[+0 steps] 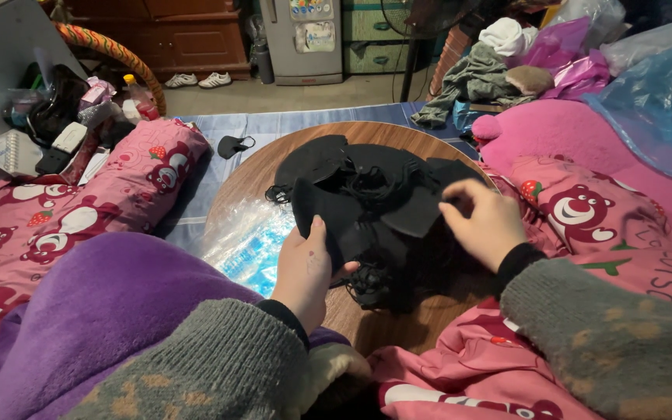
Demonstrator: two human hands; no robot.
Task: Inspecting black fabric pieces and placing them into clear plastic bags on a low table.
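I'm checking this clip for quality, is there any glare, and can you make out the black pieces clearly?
Head view: glare on the clear plastic sheet by the left hand; the black fabric pile merges into one dark mass with little detail; sleeve edges are soft.

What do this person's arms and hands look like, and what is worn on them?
Both arms wear fuzzy grey knit sleeves flecked with tan, each with a black inner cuff at the wrist. The left hand and right hand are bare: no gloves or rings visible.

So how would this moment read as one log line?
left hand: holds black mask | right hand: pinches mask pile | round wooden table
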